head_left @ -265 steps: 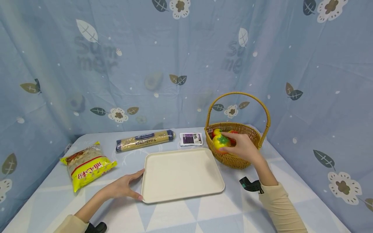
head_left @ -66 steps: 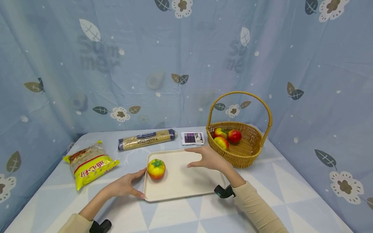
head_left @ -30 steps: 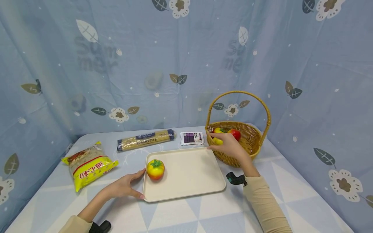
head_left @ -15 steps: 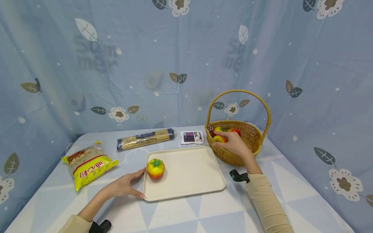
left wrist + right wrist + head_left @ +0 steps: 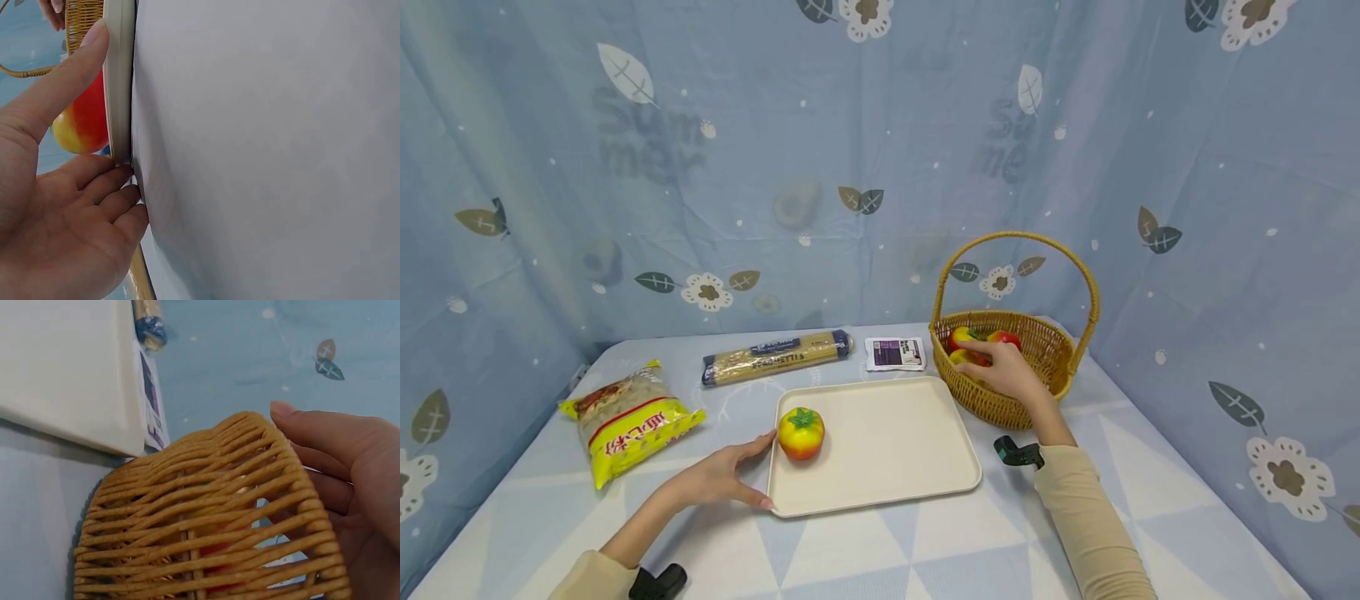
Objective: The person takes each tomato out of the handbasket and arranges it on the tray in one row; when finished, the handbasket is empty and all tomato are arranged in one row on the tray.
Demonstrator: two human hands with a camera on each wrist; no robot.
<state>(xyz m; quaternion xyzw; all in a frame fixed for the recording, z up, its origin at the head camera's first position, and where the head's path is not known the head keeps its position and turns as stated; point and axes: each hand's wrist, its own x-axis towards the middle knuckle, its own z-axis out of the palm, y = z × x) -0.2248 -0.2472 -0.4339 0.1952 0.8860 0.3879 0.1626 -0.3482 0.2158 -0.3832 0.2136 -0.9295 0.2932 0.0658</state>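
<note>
My left hand rests against the left side of the cream tray, thumb and index spread apart along its edge. In the left wrist view, the thumb tip touches the tray's rim. A yellow-and-red tomato with a green top sits at the tray's left end. My right hand reaches into the wicker basket, its thumb and fingers about a yellow-and-red fruit. In the right wrist view, the thumb is straight above the basket's rim; the weave hides most of the fruit.
Two more red and yellow fruits lie in the basket, one a red fruit. Behind the tray are a spaghetti packet and a small white-and-purple packet. A yellow bag lies at left. The basket's tall handle arches over its opening.
The tomato has gone from the basket to the tray's left end. My right hand has since moved back from over the tray to the basket. My left hand stays at the tray's edge.
</note>
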